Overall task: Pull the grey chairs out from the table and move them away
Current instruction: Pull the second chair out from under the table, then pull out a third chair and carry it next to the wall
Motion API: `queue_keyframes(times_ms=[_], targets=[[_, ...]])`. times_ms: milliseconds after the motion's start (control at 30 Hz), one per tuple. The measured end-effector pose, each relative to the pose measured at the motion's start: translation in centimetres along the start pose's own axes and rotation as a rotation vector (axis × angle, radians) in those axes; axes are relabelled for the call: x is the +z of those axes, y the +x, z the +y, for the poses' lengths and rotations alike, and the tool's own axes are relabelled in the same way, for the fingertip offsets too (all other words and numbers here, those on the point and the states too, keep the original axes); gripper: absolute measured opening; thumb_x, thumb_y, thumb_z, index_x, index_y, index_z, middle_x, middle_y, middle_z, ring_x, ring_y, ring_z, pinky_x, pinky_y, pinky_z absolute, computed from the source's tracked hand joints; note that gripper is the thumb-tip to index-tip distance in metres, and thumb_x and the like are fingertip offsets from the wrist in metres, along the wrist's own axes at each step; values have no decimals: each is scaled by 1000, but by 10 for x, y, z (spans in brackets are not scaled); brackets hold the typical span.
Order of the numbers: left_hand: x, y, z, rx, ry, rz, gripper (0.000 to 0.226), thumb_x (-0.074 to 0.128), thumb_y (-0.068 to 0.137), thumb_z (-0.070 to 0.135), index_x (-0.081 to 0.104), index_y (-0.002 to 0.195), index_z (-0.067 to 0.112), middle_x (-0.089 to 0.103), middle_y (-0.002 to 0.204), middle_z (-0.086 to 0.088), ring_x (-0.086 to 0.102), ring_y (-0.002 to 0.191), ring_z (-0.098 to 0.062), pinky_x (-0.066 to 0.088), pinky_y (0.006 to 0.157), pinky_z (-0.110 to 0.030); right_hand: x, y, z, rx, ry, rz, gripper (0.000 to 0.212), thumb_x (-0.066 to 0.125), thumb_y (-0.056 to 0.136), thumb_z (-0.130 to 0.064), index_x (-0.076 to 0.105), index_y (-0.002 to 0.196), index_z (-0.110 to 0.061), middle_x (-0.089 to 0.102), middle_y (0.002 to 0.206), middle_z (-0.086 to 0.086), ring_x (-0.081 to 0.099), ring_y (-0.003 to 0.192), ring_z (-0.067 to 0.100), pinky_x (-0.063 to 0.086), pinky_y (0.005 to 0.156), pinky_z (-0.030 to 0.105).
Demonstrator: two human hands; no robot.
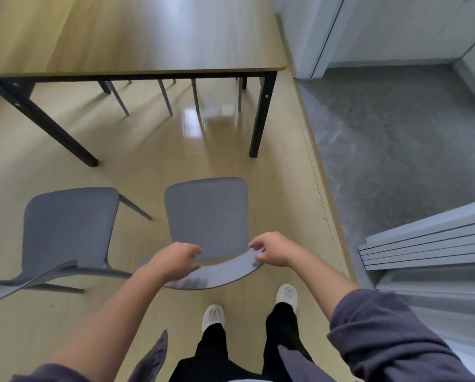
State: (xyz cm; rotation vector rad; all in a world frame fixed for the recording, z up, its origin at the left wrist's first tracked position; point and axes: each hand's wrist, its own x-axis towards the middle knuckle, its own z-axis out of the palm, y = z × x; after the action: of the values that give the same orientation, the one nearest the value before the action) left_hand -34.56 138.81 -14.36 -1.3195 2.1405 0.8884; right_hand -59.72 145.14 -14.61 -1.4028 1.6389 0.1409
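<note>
Two grey chairs stand on the wooden floor, apart from the wooden table (137, 37) with black legs. The right chair (206, 216) is directly in front of me, its seat facing the table. My left hand (175, 260) is over the left end of its curved backrest (225, 274) with the fingers loosely curled. At the backrest's right end, my right hand (272, 249) has its fingers spread. Neither hand clasps the backrest. The left chair (68, 224) stands beside it, angled, with no hand on it.
Thin grey chair legs (166, 97) show under the table's far side. A grey tiled floor (396, 147) begins to the right of the wood floor. Grey stacked panels (429, 244) lie at the right. My white shoes (213, 317) are just behind the chair.
</note>
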Motion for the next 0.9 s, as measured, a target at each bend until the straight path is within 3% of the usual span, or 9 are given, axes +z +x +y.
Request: queue_keyframes(times_ms=[167, 300, 400, 467, 567, 633, 767, 900], targets=[[-9, 19, 64, -40, -305, 217, 33, 54, 93, 28, 60, 125, 20, 70, 115, 2, 65, 102, -12, 53, 88, -31, -52, -10, 49, -41, 163, 91, 42, 56, 88, -11, 59, 131, -13, 64, 129, 6, 62, 114, 16, 45, 98, 24], [-13, 44, 137, -61, -471, 312, 30, 54, 94, 25, 62, 123, 20, 70, 111, 4, 62, 94, -9, 48, 82, -24, -107, -28, 103, -55, 234, 135, 39, 58, 90, -8, 60, 128, -9, 65, 126, 7, 62, 114, 15, 44, 94, 18], [-23, 70, 198, -30, -572, 395, 27, 56, 94, 24, 65, 119, 19, 71, 108, 4, 61, 90, -7, 43, 79, -21, -157, -42, 146, -34, 325, 194, 37, 57, 91, -10, 60, 128, -11, 66, 122, 5, 63, 108, 15, 47, 92, 22], [-36, 84, 239, -6, -720, 445, 25, 57, 93, 22, 67, 116, 18, 73, 105, 3, 65, 91, -10, 48, 83, -24, -189, -49, 169, -34, 417, 261, 35, 57, 91, -9, 62, 125, -13, 68, 120, 4, 63, 105, 13, 48, 94, 24], [-62, 97, 288, 70, -1058, 450, 24, 52, 96, 16, 63, 118, 18, 73, 103, 4, 71, 91, -13, 52, 84, -29, -231, -57, 187, -55, 704, 365, 29, 56, 92, -6, 63, 119, -15, 70, 115, 4, 65, 100, 14, 49, 86, 21], [-81, 109, 314, 72, -1272, 438, 25, 48, 98, 16, 62, 120, 19, 74, 105, 2, 72, 90, -15, 54, 82, -29, -255, -59, 194, -59, 983, 390, 24, 51, 95, -6, 64, 112, -16, 71, 112, 5, 68, 100, 19, 51, 86, 31], [-121, 148, 350, 32, -1705, 354, 26, 41, 101, 14, 64, 110, 13, 76, 97, -3, 72, 83, -19, 54, 78, -33, -299, -44, 210, -89, 1564, 365, 23, 44, 97, -7, 64, 107, -11, 74, 100, 6, 72, 89, 21, 55, 81, 36], [-159, 204, 374, -86, -2086, 198, 23, 41, 99, 16, 64, 101, 11, 74, 85, -1, 66, 82, -18, 51, 81, -34, -348, -9, 228, -10, 2001, 306, 21, 45, 94, -8, 64, 101, -12, 75, 85, 3, 72, 72, 16, 59, 69, 31]])
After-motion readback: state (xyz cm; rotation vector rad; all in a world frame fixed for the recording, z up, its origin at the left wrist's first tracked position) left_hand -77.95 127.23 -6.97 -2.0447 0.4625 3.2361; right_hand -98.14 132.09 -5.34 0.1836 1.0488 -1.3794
